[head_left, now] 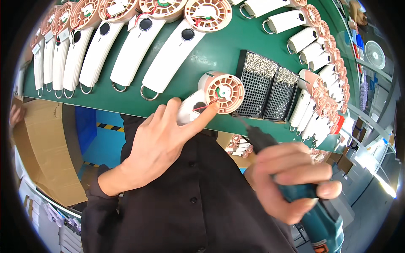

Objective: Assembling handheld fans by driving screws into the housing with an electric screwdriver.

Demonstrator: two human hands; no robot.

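Observation:
My left hand (pixel 156 143) grips a handheld fan body (pixel 232 90) at the table's near edge, its thumb and fingers around the white handle. The index finger reaches onto the round pink vented head, where red and green wires show. In my right hand (pixel 291 181) is a teal and black electric screwdriver (pixel 322 225). Its blurred tip points up and left, just below the fan head and the black screw tray; whether it touches anything I cannot tell. Small silver screws (pixel 259 64) fill the far ends of the tray's two perforated sections (pixel 257 90).
A row of white-handled fan bodies (pixel 173 59) with wrist loops lies on the green table (pixel 221 50) at the far left. More fan bodies (pixel 287 21) line the right side. A cardboard box (pixel 48 147) stands left, beside another person's hand (pixel 17 114).

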